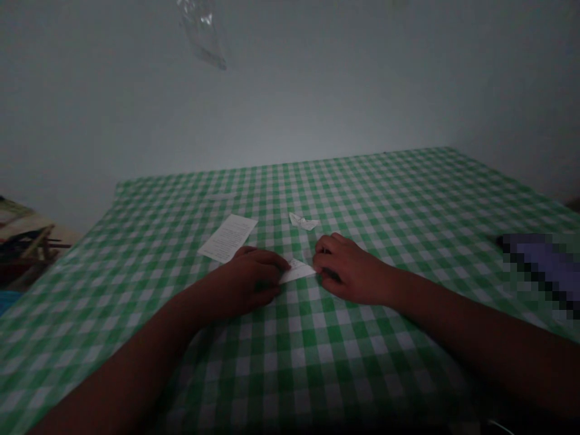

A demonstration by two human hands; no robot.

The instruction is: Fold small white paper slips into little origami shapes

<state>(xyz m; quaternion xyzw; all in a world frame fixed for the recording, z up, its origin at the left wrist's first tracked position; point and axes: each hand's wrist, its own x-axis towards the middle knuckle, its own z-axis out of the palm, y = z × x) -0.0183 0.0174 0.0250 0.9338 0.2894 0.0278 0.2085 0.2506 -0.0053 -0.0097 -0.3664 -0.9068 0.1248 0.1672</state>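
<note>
A small piece of folded white paper point(296, 270) with printed lines lies on the checked cloth between my hands. My left hand point(254, 279) has its curled fingers closed on the paper's left part and hides some of it. At the pointed right end, the bent fingers of my right hand point(347, 269) are closed on the tip. Just beyond the hands rests a small folded paper shape point(303, 222), rather like a boat. A flat printed sheet point(229, 237) lies behind my left hand, its lower corner close to the fingers.
A green-and-white checked tablecloth point(308, 374) covers the table, which stands against a pale wall. Farther back on the left is a thin white strip point(222, 196). A blurred-out dark object with a purple face point(548, 263) lies at the right. Clear plastic point(203, 33) hangs on the wall.
</note>
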